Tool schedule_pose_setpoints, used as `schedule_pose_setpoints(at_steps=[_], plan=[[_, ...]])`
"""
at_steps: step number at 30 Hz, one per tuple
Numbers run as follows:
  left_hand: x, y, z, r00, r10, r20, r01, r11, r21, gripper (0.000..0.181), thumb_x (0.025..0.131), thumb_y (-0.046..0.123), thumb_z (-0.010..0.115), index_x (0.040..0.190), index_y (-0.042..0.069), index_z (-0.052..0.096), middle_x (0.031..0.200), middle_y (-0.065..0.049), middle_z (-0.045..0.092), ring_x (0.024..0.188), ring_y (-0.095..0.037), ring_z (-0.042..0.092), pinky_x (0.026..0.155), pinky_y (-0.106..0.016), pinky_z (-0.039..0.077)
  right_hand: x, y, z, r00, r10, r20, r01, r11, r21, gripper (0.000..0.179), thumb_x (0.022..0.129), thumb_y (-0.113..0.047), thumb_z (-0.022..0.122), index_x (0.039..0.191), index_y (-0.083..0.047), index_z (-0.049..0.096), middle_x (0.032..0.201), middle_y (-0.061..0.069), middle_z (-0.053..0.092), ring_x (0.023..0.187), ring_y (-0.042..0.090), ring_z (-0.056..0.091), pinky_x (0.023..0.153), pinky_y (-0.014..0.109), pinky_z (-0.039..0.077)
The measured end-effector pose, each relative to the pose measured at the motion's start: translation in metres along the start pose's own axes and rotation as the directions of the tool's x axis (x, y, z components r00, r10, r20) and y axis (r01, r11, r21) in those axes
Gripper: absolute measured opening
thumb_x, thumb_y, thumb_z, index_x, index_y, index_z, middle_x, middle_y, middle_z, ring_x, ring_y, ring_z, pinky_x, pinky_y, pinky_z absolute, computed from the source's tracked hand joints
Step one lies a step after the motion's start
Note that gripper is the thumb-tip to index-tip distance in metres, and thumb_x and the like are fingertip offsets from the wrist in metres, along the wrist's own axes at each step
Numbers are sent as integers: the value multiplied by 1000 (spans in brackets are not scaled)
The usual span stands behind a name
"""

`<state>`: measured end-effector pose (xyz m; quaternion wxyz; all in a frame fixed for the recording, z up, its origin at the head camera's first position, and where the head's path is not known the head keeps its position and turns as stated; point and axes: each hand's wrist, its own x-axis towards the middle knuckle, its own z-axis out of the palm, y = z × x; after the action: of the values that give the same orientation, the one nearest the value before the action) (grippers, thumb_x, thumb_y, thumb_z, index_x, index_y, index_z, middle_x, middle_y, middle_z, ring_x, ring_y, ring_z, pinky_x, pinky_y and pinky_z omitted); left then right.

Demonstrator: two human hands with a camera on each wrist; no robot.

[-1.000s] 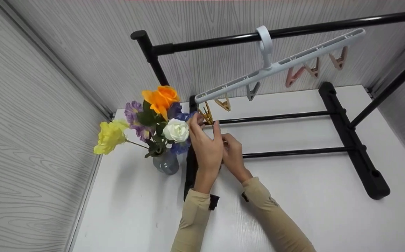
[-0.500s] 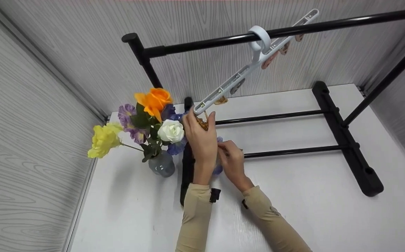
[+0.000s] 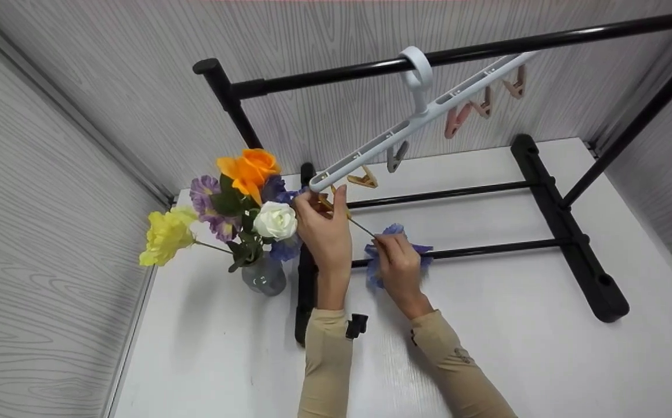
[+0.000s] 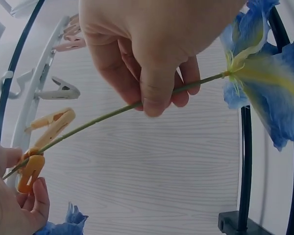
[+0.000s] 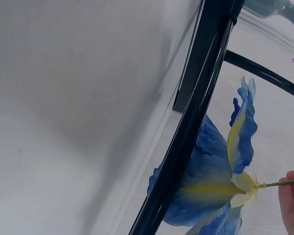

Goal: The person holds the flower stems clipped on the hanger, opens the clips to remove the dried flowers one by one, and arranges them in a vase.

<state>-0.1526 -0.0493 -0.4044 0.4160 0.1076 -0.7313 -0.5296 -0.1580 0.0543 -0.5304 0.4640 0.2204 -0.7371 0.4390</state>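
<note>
My left hand (image 3: pixel 325 238) pinches an orange clothespin (image 4: pixel 31 172) at the near left end of the white clip hanger (image 3: pixel 437 110). My right hand (image 3: pixel 401 270) pinches the thin green stem (image 4: pixel 100 117) of a blue artificial iris (image 4: pixel 279 78). In the left wrist view the stem crosses the clothespin, its tip poking out beyond; whether the clip bites on it I cannot tell. The flower head droops low beside the rack's lower front bar, as the right wrist view shows. Right hand fingertips alone appear at that view's right edge.
A black rack's top rail (image 3: pixel 347 69) carries the hanger, whose other clothespins, grey (image 3: pixel 397 157), yellow (image 3: pixel 364 177) and pink (image 3: pixel 456 122) among them, hang below. Left of the rack, a small grey vase (image 3: pixel 263 277) holds orange, white, yellow and purple flowers. Patterned walls enclose the white table.
The hanger swung on the rail and partly back. My right hand moved slightly right and down, and the blue iris and its stem came into sight. The left hand kept to the orange clothespin.
</note>
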Motion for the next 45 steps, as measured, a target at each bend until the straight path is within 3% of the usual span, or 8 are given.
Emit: schedule_pose_setpoints(at_steps=[9,17,27,32,39,42,45], plan=[[-1,-4,-1,999,-2,-40,3,1000,9,30,90,20,84,86,2,60,74,-6,62,66,-20,58,62,-29,45,-2,5,-6,999,-33,-15,33,998,-51,20,79,18,78,93,6,72,84,15,67,72,29,68,65,38,58],[3,-4,1,999,47,-24,-45,998,48,23,92,15,81,83,-1,68,71,-7,64,62,-18,59,58,-29,45,-3,8,-11,998,-40,56,43,998,-44,8,88,9,76,93,5,71,84,13,67,71,28,67,63,38,57],[13,4,2,1000,17,-1,-17,1000,17,19,95,12,75,85,0,65,73,-6,61,66,-18,58,61,-30,45,1,28,-34,982,-76,170,92,992,-88,20,80,17,78,92,3,71,85,13,65,73,29,67,63,41,57],[14,3,8,992,98,-76,-94,994,56,16,94,4,74,80,-1,67,69,-8,63,62,-19,59,59,-30,46,3,37,-46,971,-67,230,96,988,-117,29,77,27,69,94,4,71,89,16,64,78,33,66,66,45,57],[11,-5,14,958,247,-148,-231,966,119,15,91,-1,75,77,-1,69,64,-8,63,57,-18,57,54,-31,45,9,41,-57,973,-37,228,66,991,-117,30,78,29,65,95,5,70,91,18,64,80,34,66,68,46,57],[11,-7,14,956,253,-150,-237,964,117,14,91,-1,75,78,-2,69,65,-9,64,57,-19,58,54,-31,47,11,43,-60,978,-27,208,51,993,-111,30,79,29,63,95,5,71,90,18,64,81,35,65,69,46,56],[11,-8,13,973,185,-140,-173,981,91,15,92,4,77,81,-3,69,68,-10,65,60,-20,60,56,-31,48,14,44,-63,982,-27,188,49,992,-115,31,79,30,62,95,5,71,90,18,64,80,35,65,69,46,56]])
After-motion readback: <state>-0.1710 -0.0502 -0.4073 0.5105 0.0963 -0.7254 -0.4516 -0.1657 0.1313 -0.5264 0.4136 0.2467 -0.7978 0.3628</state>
